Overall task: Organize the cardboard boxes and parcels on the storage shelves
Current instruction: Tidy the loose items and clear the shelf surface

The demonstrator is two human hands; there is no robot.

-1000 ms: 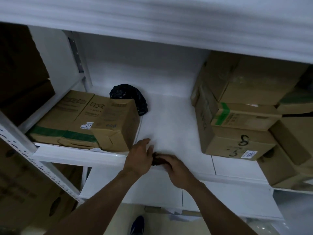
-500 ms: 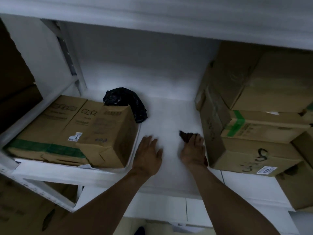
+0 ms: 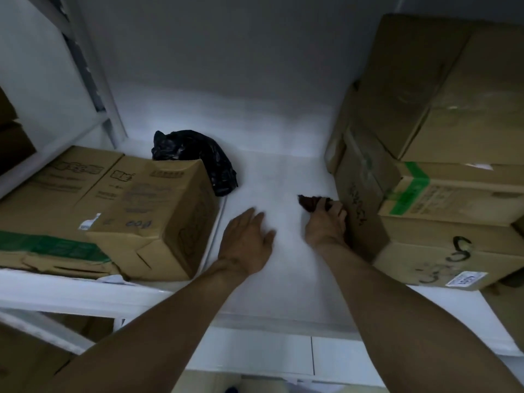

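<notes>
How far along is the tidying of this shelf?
Done: brown cardboard boxes stand stacked at both sides of the white shelf. In hand: right hand grips a small dark brown scrap; left hand lies flat, empty. Remaining: the crumpled black plastic bag lies loose.

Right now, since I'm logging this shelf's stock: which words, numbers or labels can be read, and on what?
"S": big black handwritten mark, front of the lower right brown cardboard box.
"600", perhaps, upside down: handwritten on the left brown cardboard box.
Blurred: the white sticker on the lower right box.
Unreadable: printing on the left box, scrawl on the right box's side.
</notes>
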